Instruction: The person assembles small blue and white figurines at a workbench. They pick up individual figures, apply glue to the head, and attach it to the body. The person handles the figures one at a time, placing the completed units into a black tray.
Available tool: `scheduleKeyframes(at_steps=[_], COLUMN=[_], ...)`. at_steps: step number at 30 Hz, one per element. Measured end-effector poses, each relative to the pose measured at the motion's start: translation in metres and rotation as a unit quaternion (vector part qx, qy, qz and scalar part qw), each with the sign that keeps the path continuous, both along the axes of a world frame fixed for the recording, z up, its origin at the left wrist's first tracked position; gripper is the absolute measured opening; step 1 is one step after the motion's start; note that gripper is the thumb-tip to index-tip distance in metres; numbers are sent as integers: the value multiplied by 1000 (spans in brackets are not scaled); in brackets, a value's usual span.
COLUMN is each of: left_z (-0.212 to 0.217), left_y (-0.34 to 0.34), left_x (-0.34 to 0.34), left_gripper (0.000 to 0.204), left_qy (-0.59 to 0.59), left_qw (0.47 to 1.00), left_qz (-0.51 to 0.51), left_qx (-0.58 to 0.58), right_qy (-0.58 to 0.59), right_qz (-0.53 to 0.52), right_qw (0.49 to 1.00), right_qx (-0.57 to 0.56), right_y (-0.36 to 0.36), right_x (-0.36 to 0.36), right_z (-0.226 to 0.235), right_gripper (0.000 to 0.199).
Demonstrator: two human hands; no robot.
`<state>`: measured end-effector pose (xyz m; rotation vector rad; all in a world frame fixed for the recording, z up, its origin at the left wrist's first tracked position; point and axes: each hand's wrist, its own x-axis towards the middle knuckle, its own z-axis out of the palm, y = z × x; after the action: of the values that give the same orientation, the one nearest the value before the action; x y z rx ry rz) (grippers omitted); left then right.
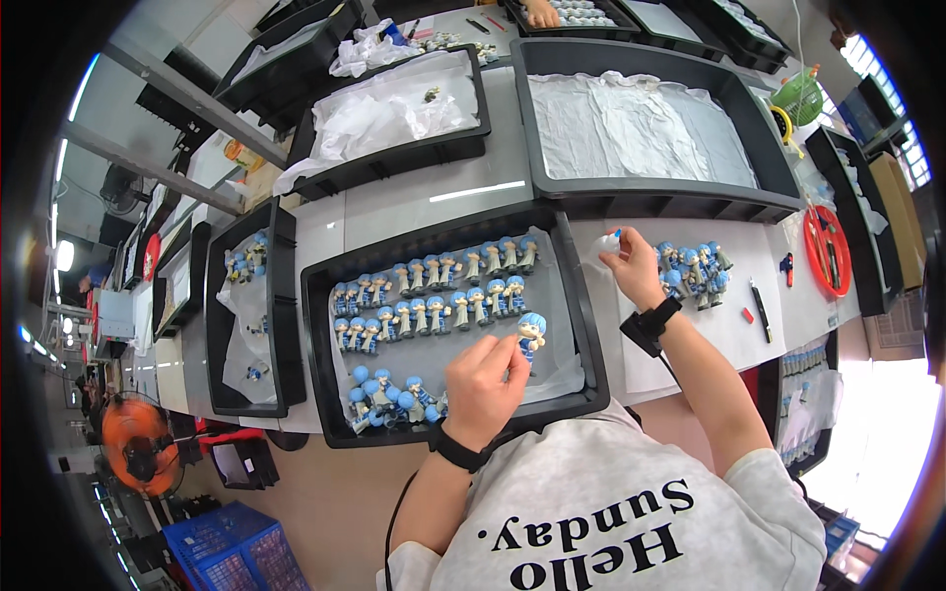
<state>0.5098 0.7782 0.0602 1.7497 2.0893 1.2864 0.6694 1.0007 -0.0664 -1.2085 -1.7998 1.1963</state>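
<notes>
My left hand (pixel 483 389) is closed round a small figurine (pixel 531 333) with blue hair and blue-grey clothes, held upright above the near right part of a black tray (pixel 583 335). In the tray, figurines of the same kind (pixel 434 268) stand in rows on a white liner, and a jumbled heap of them (pixel 389 396) lies at the near left. My right hand (pixel 634 266) pinches a small white thing (pixel 605 241) with a bit of blue by it, over the table right of the tray. Its kind I cannot make out. A cluster of figurines (pixel 698 268) stands beside this hand.
Two larger liner-covered trays (pixel 650 187) (pixel 394 163) stand behind, and a narrower tray (pixel 288 325) with some figurines sits at the left. A black pen (pixel 762 310), a red cap (pixel 747 315) and a red round dish (pixel 814 236) lie right. At the far edge, another person's hand (pixel 541 13) shows.
</notes>
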Motion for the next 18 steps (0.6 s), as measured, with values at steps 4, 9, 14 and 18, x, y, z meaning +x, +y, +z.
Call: scheduleKeyframes(at_steps=[4,9,14,18], left_z=[5,4,5,3], left_y=[-2,-3,0,0], left_x=[2,3,5,4], left_gripper=[19,21,21,21], left_qy=[50,76,71,71], left_qw=[998,996,995,996], left_qz=[8,14,11,16], left_qx=[23,52,63,61], right_qy=[-50,-52,-81,21], right_qz=[-23,-25,-25,-45], right_qw=[998,995,992,991], right_qx=[44,77,95,128], right_y=[-4,-7,-17,-59], right_x=[-8,-7,-2,-3], right_z=[-14,-18,3,54], right_gripper=[35,33,42,39])
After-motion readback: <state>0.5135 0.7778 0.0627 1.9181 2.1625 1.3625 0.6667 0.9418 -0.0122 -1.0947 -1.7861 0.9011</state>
